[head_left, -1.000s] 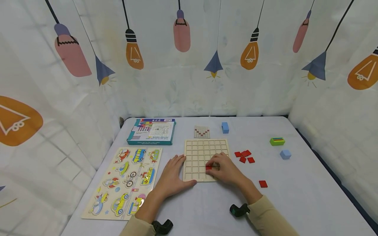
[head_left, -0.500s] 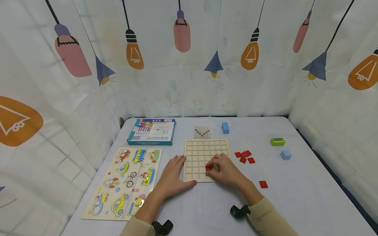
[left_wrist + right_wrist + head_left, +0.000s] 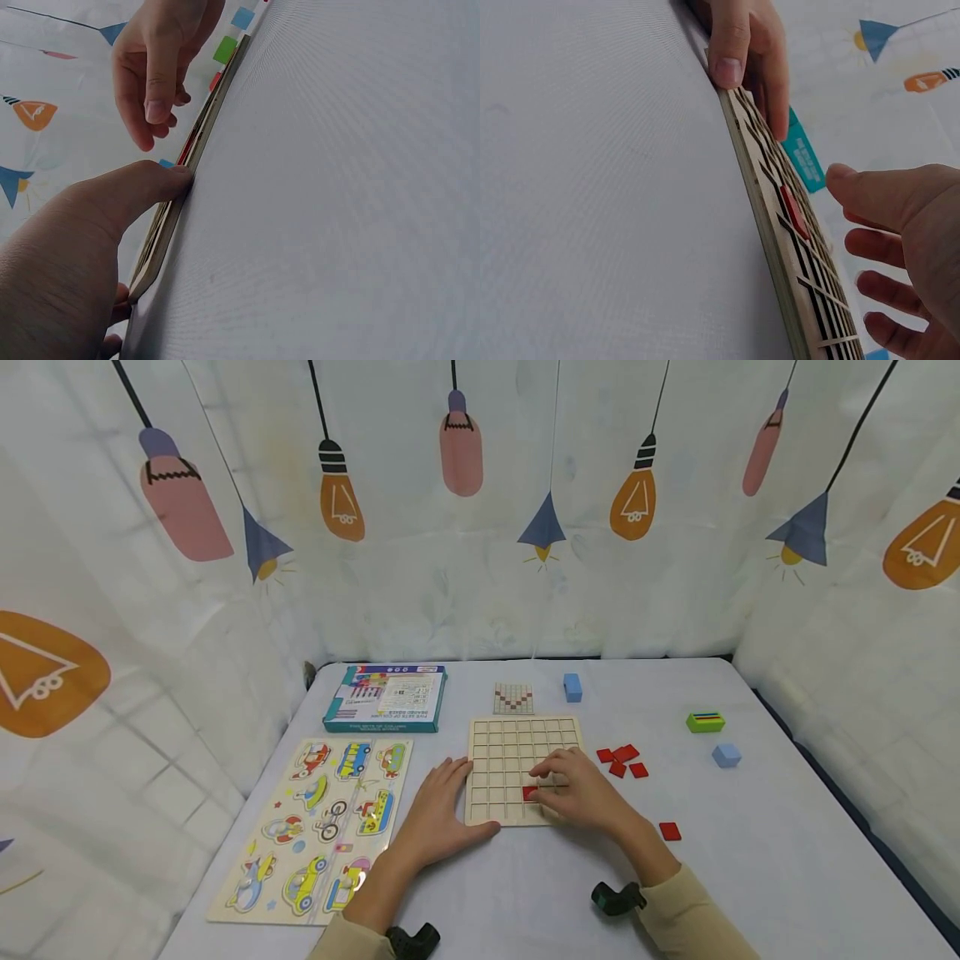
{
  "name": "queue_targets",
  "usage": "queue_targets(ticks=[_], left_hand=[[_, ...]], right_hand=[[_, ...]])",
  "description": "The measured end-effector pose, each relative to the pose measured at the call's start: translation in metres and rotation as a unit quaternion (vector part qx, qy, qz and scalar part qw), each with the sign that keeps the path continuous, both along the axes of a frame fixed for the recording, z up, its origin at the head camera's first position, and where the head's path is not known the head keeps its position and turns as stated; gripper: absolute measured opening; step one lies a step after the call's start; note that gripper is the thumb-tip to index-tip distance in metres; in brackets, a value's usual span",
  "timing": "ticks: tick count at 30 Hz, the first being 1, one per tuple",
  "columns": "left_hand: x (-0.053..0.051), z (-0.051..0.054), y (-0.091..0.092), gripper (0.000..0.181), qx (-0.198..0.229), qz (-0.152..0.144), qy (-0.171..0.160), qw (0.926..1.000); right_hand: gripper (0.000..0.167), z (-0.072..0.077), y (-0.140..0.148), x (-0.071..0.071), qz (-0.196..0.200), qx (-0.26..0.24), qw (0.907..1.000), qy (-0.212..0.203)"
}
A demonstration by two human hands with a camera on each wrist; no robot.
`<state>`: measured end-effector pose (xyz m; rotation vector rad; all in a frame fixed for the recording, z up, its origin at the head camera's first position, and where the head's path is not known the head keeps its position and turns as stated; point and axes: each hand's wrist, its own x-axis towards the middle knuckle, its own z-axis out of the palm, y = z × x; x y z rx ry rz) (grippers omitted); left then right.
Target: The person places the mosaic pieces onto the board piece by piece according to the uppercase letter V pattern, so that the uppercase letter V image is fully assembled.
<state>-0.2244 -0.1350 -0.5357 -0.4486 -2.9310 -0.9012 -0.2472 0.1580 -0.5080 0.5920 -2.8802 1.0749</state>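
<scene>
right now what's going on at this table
A person's left hand rests against the left and near edges of a pale wooden grid board. One small red square tile lies on the board. The right hand hovers close by that tile, holding nothing. More flat red square tiles lie loose to the board's right, and a small pale grid card with a red pattern lies beyond it.

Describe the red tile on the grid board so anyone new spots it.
On the white table, find the pale wooden grid board the left hand touches. The red tile sits on its near half. Unlike the loose red tiles lying to the right, it alone is on the board.
</scene>
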Motion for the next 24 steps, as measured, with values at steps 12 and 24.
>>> queue_targets(ticks=[12,24], left_hand=[[0.0,-0.001,0.001,0.115,0.001,0.002,-0.003,1.0],[0.0,-0.001,0.001,0.115,0.005,0.001,-0.004,1.0]], right_hand=[[0.028,0.006,0.014,0.008,-0.002,-0.009,1.0,-0.002],[0.031,0.01,0.034,0.014,-0.017,0.003,0.9998,0.002]])
